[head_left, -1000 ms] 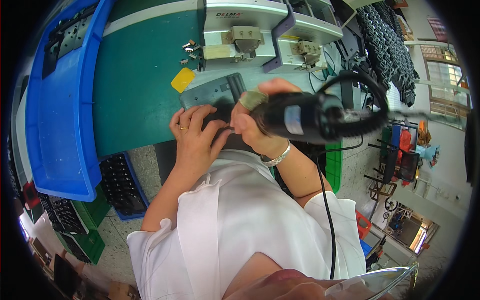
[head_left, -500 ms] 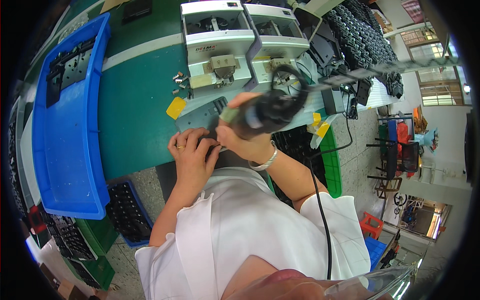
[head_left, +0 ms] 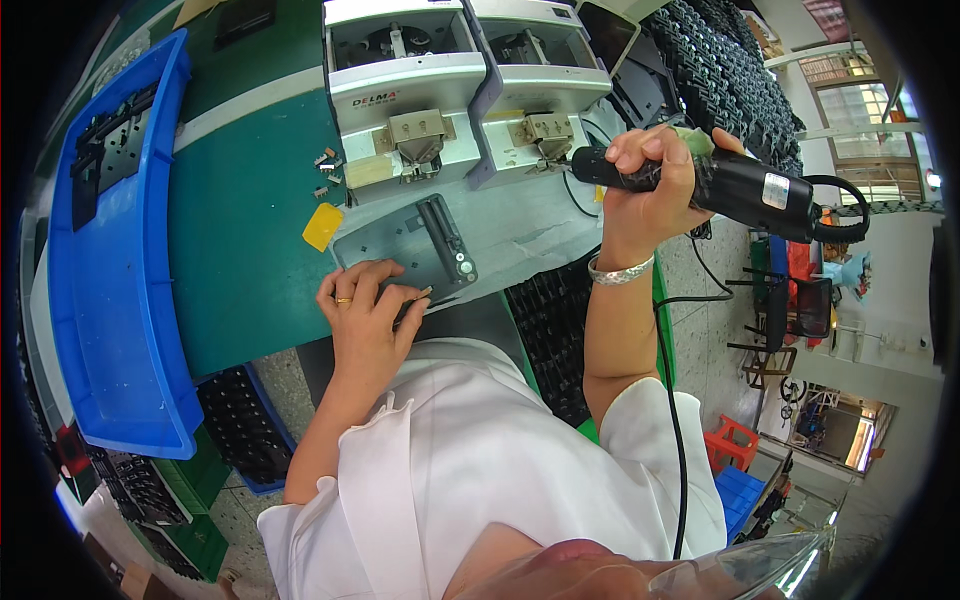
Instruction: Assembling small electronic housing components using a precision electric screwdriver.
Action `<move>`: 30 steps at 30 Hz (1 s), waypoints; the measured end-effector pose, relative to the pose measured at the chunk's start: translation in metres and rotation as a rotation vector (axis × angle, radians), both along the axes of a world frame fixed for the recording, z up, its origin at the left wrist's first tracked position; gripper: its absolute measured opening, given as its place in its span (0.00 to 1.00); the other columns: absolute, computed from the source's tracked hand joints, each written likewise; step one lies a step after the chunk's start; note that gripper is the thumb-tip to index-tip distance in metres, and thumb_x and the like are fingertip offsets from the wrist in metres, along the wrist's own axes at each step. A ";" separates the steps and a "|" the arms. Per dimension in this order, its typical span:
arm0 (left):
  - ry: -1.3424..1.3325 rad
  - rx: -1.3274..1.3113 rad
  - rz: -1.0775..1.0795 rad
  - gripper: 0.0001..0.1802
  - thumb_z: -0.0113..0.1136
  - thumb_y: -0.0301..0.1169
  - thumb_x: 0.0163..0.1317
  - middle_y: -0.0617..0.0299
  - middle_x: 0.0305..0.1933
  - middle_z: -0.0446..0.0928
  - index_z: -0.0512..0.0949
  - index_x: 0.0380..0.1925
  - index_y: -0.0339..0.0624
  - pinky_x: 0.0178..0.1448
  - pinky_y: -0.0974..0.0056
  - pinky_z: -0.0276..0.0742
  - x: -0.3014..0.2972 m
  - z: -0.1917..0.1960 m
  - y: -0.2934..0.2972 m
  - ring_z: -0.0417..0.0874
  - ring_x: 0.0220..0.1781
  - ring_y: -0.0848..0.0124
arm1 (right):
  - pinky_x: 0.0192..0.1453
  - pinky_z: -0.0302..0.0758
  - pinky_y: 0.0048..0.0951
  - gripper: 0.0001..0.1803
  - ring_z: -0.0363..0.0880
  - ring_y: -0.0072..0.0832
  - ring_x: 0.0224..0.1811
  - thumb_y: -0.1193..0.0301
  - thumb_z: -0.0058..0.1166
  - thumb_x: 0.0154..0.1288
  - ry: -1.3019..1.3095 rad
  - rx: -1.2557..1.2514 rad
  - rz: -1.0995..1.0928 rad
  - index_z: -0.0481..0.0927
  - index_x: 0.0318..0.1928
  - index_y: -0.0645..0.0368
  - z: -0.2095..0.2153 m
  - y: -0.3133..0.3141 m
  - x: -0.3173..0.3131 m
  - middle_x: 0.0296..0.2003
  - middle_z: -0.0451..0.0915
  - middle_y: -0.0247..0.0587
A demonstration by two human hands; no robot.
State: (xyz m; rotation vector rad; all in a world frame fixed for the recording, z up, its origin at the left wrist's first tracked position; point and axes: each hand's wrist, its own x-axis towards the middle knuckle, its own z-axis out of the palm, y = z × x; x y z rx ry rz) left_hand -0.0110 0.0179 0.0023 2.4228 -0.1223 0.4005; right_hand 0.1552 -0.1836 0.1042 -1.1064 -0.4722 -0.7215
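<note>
My right hand (head_left: 655,190) is wrapped round a black corded electric screwdriver (head_left: 755,195), raised at the right, its body lying nearly level and its dark nose pointing left. Below the machines, a flat dark grey plate (head_left: 395,238) rests at the table's near edge, with a raised black bar (head_left: 440,230) along its right side. My left hand (head_left: 368,312) lies at the plate's near edge, fingers bent. Its thumb and forefinger are pressed close about a small pale piece (head_left: 425,292), too small to name.
Two white machines (head_left: 400,100) stand behind the plate. Small metal parts (head_left: 328,172) and a yellow piece (head_left: 322,227) lie left of it. A blue tray (head_left: 125,310) with black plates is at far left. Black parts (head_left: 715,75) are piled far right. The screwdriver's cord (head_left: 672,420) hangs beside my right arm.
My right hand has lifted the screwdriver away from the plate, up and to the right, uncovering the plate and its bar. My left hand stays at the plate's near edge.
</note>
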 end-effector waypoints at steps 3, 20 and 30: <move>0.012 0.015 0.006 0.09 0.70 0.31 0.48 0.64 0.47 0.75 0.79 0.29 0.48 0.64 0.51 0.54 0.000 0.000 -0.001 0.72 0.55 0.62 | 0.22 0.76 0.33 0.24 0.70 0.26 0.13 0.84 0.47 0.58 -0.009 0.001 0.009 0.59 0.55 0.60 -0.001 0.002 0.003 0.17 0.72 0.42; 0.063 0.006 -0.033 0.14 0.72 0.33 0.46 0.64 0.50 0.75 0.78 0.33 0.48 0.65 0.50 0.53 -0.005 0.005 0.004 0.70 0.58 0.61 | 0.23 0.75 0.32 0.23 0.72 0.26 0.15 0.84 0.52 0.60 0.145 -0.195 0.302 0.61 0.54 0.63 0.003 -0.011 0.026 0.18 0.73 0.40; 0.075 -0.054 -0.019 0.15 0.72 0.34 0.45 0.67 0.51 0.75 0.78 0.33 0.50 0.66 0.51 0.51 -0.003 -0.003 0.006 0.69 0.58 0.63 | 0.17 0.70 0.32 0.25 0.66 0.25 0.13 0.77 0.49 0.61 0.265 0.076 0.575 0.57 0.58 0.51 -0.019 0.032 -0.071 0.20 0.70 0.38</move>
